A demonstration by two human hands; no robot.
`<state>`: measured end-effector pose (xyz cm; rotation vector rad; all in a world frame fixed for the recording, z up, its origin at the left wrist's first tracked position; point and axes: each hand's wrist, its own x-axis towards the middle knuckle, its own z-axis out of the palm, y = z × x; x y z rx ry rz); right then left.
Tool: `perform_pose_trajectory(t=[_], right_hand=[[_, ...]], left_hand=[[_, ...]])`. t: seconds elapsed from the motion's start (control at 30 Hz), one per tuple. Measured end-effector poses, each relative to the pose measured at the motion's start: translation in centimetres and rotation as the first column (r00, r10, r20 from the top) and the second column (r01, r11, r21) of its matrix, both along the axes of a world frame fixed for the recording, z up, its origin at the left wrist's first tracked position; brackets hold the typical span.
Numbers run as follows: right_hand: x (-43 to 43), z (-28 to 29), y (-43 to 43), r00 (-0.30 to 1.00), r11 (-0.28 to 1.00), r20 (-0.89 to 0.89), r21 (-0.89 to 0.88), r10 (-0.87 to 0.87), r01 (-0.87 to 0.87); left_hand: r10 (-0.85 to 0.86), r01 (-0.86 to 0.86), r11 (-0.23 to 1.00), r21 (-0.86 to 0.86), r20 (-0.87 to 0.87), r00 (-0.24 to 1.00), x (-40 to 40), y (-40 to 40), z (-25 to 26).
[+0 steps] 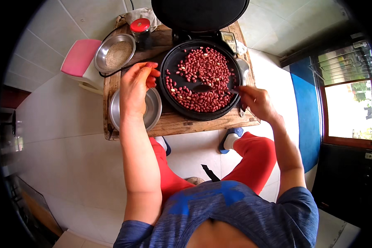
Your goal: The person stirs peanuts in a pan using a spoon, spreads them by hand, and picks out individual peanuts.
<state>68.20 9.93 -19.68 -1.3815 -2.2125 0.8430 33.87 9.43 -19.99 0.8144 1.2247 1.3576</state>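
Observation:
Red-skinned peanuts (206, 69) lie spread over the lower plate of a black electric griddle (177, 79), with a few pale ones among them. My right hand (259, 100), at the griddle's right rim, grips the handle of a spoon (202, 88). The spoon's dark-looking bowl rests among the peanuts. My left hand (136, 86) is raised left of the griddle with its fingers loosely bent and nothing visible in them. Below that hand and wrist, partly hidden, stands a metal bowl (154, 107).
The griddle's lid (200, 12) stands raised at the back. On the wooden table (173, 124) are a metal bowl (99, 59) of pale grains or seeds (118, 55), a red-lidded glass jar (141, 35) and a digital device (228, 38). A pink-lidded bin (80, 59) stands left; a cord (111, 74) runs along the table.

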Motion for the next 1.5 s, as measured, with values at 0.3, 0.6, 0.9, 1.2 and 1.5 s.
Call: perform_pose_trajectory(t=[0.3,0.6,0.9,1.2,1.5], right_hand=[[-4.9,-3.0,-1.1,0.996,0.955,0.007,0.285,0.089,-0.087],[-0.7,-3.9,4.6,0.925,0.833,0.044,0.453,-0.377,0.318],[-4.5,-4.9,3.6,0.896,0.895,0.015,0.060,-0.444,0.442],[-2.9,-2.6,-3.0,0.962,0.964,-0.103,-0.115,-0.252,0.240],[-0.7,-4.8,1.4,0.940,0.908,-0.011,0.253,-0.342,0.334]], left_hand=[[-0.028,0.028,1.000,-0.002,-0.023,0.999,0.3,0.0,-0.1],[0.023,-0.023,0.999,0.036,0.004,1.000,0.0,0.0,-0.3],[0.015,-0.016,0.999,0.033,0.023,1.000,0.1,0.1,-0.5],[0.004,-0.004,1.000,0.031,0.011,1.000,0.6,0.2,-0.5],[-0.012,0.012,1.000,0.026,0.008,1.000,0.5,0.3,-0.9]])
